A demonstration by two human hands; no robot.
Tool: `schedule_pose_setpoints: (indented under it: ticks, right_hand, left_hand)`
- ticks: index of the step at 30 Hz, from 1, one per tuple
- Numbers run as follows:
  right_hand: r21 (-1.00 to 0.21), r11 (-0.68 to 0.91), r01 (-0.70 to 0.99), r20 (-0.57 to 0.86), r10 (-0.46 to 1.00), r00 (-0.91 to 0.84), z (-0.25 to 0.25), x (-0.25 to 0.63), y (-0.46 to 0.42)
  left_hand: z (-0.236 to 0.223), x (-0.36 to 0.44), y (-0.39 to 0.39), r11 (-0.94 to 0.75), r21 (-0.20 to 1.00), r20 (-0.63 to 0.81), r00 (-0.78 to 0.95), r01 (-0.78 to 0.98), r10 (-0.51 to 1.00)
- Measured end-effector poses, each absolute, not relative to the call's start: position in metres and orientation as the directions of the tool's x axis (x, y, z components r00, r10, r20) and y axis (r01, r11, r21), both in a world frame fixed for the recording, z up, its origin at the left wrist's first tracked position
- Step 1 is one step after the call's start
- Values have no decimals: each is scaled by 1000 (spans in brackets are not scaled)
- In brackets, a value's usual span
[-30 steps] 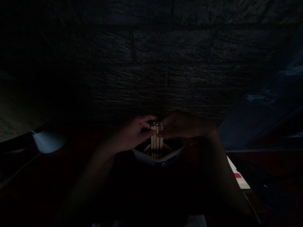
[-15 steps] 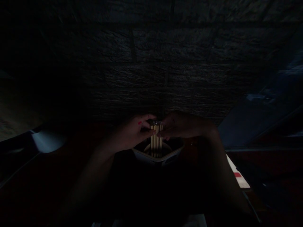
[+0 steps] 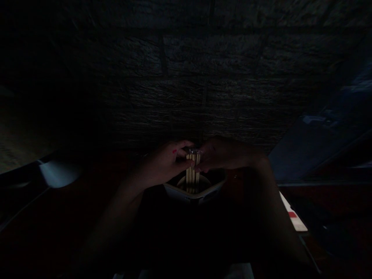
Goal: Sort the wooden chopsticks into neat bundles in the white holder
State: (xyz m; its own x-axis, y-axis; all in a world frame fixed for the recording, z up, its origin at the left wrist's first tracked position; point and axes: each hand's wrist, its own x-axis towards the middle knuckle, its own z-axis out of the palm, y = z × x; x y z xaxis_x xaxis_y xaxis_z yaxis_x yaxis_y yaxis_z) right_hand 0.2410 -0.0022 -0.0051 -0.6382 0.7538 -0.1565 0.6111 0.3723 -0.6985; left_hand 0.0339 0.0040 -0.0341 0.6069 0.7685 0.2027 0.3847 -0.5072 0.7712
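Observation:
In the dim head view, a bundle of thin pale sticks (image 3: 192, 179), which look like wooden chopsticks, stands upright between my hands. Clear, shiny plastic covers its top end. My left hand (image 3: 171, 162) is closed on the bundle's upper left side, thumb across the front. From the other side my right hand (image 3: 217, 155) grips it near the top, its thumb also in front. The lower ends hang over or in an open container (image 3: 190, 195) with a pale rim. Something round and pale lies inside it; darkness hides the details.
Behind my hands rises a rough stone-block wall (image 3: 186, 93). A bluish panel (image 3: 296, 155) leans at the right, with a white and red object (image 3: 294, 217) below it. At the left is a pale, blurred object (image 3: 58, 174).
Both hands and the stick bundle have shifted very slightly to the right. My left thumb has moved a little further across the sticks. The container stays about where it was.

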Motion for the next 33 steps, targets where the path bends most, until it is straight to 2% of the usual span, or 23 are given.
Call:
schedule_pose_setpoints:
  ticks: [7,14,25,33]
  right_hand:
    - [-712,317,627,-205,760,-617,-3,242,-5]
    - [-748,320,581,-177,748,-640,-5,242,-4]
    - [-667,376,643,-164,767,-620,-6,239,-5]
    - [-620,359,698,-187,796,-576,-2,234,-9]
  left_hand:
    - [-36,34,6,-532,748,223,603,398,766]
    - [-32,35,3,-527,722,223,570,448,791]
    - [-34,37,3,-532,737,227,588,418,776]
    - [-37,36,5,-538,732,214,609,417,764]
